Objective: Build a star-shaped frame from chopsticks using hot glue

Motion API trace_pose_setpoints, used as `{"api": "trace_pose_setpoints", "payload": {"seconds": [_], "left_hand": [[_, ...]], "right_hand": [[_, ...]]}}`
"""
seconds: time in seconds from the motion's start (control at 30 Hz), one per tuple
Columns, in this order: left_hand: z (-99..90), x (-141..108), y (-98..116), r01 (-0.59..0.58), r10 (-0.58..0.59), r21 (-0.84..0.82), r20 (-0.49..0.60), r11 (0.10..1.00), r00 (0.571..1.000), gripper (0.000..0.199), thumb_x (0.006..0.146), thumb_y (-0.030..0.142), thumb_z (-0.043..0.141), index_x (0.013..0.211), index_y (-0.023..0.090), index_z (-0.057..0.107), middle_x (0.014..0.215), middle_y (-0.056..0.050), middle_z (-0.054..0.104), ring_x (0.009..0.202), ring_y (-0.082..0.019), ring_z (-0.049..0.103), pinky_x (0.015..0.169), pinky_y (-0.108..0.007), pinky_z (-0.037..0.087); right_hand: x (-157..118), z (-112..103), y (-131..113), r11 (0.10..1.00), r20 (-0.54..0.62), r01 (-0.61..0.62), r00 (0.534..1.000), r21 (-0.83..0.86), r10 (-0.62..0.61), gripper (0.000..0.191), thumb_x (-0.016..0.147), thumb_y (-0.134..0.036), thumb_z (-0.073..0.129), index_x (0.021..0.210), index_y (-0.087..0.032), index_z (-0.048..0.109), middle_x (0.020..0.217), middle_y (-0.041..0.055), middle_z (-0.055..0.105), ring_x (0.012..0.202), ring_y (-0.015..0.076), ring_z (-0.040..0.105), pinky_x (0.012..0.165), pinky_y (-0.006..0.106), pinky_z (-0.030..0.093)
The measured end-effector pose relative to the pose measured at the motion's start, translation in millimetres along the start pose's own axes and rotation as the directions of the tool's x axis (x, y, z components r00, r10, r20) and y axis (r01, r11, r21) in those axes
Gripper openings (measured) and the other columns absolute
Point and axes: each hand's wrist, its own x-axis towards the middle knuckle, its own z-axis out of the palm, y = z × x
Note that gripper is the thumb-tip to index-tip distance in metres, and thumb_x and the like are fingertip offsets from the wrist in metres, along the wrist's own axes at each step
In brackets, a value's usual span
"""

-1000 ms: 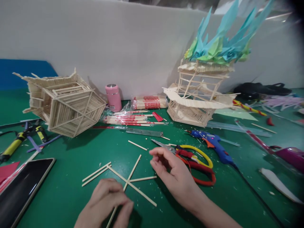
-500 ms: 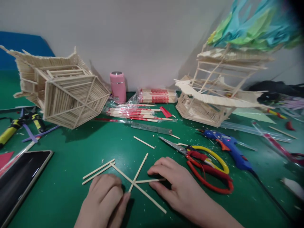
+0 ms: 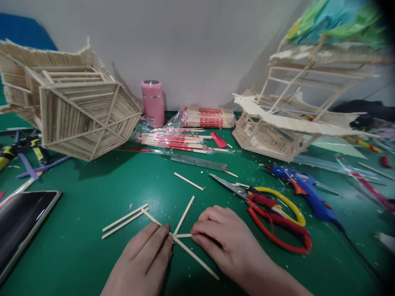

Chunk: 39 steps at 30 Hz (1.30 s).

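The right hand (image 3: 226, 242) is pinching the pale stick (image 3: 184, 236), fingertips nearly closed, its axis pointing toward nine o'clock. The left hand (image 3: 142, 257), fingers bunched, is covering part of the long stick (image 3: 197, 260), its grip unclear.

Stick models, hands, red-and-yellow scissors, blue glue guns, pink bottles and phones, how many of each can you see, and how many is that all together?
Stick models: 2 (left one, right one)
Hands: 2 (left hand, right hand)
Scissors: 1
Glue gun: 1
Bottle: 1
Phone: 1
Total: 8
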Motion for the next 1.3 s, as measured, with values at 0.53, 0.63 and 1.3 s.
{"api": "trace_pose_setpoints", "payload": {"seconds": [0.53, 0.63, 1.3], "left_hand": [[-0.7, 3.4, 9.1, 0.14, -0.142, -0.082, -0.016, 0.987, 0.99, 0.035, 0.087, 0.017, 0.03, 0.099, 0.02, 0.062, 0.105, -0.004, 0.064, 0.1, -0.02, 0.054, 0.081, -0.031, 0.049], [-0.4, 2.6, 6.9, 0.109, -0.109, -0.069, 0.002, 0.992, 0.994, 0.034, 0.087, 0.018, 0.031, 0.1, 0.02, 0.061, 0.107, -0.004, 0.063, 0.101, -0.021, 0.054, 0.081, -0.031, 0.049], [2.8, -1.7, 2.0, 0.033, -0.033, -0.019, 0.029, 0.999, 0.999, 0.033, 0.087, 0.019, 0.031, 0.106, 0.019, 0.058, 0.111, -0.005, 0.061, 0.103, -0.023, 0.053, 0.08, -0.033, 0.05]], "right_hand": [[0.9, 1.2, 0.8, 1.0, -0.014, 0.004, 1.0, 0.007, -0.004, 0.016, 0.084, -0.021, 0.047, 0.078, -0.023, 0.062, 0.076, -0.0007, 0.059, 0.072, 0.0141, 0.05, 0.062, 0.028, 0.03], [0.2, 0.9, 0.6, 1.0, -0.016, 0.003, 1.0, 0.015, -0.003, 0.016, 0.084, -0.021, 0.048, 0.078, -0.023, 0.062, 0.076, -0.0007, 0.059, 0.072, 0.0142, 0.05, 0.062, 0.028, 0.03], [-1.4, 1.9, 0.0, 0.999, -0.016, -0.005, 1.0, 0.037, 0.006, 0.015, 0.084, -0.02, 0.049, 0.078, -0.023, 0.062, 0.077, -0.0002, 0.06, 0.073, 0.0148, 0.049, 0.063, 0.029, 0.03]]}}
